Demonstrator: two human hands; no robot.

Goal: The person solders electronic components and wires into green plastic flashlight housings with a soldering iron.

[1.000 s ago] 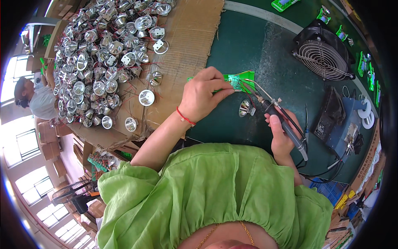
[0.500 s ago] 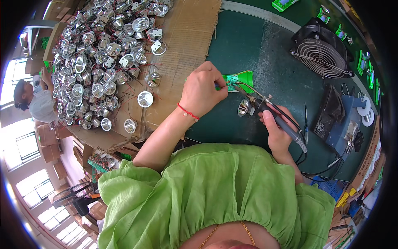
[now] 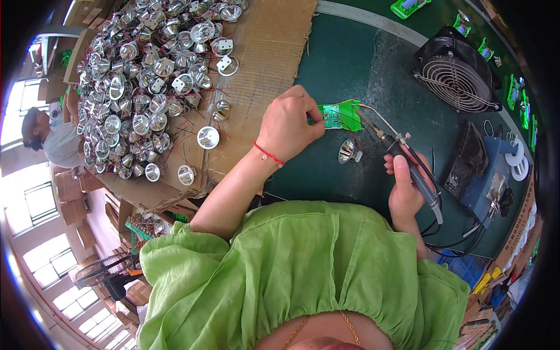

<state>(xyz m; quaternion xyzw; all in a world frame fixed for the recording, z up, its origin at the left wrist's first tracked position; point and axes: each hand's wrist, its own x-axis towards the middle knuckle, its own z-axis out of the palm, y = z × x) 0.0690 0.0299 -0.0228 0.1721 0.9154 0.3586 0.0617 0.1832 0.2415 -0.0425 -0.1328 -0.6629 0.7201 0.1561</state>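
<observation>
My left hand (image 3: 290,126), a red cord around its wrist, pinches the left end of a green plastic housing (image 3: 353,109); its fingertips are partly hidden. A light green circuit board (image 3: 333,117) lies in the housing, with thin wires across it. My right hand (image 3: 405,188) is wrapped round a soldering iron (image 3: 413,172) that has a thin metal tube fixed along it. The iron's tip points up-left, close to the housing's right end; I cannot tell whether they touch. Just below the housing, a shiny reflector cup (image 3: 346,151) rests on the green tabletop (image 3: 315,175).
Many reflector cups (image 3: 140,105) with red wires are heaped on cardboard (image 3: 262,52) at left. A black fan (image 3: 458,79) and a blue stand with white spools (image 3: 513,151) are at right. More green housings (image 3: 408,7) lie beyond. Another person (image 3: 55,137) is at far left.
The soldering iron and my right hand have drawn back to the right and slightly down, taking the tip away from the middle of the board. My left hand stays at the housing's left end.
</observation>
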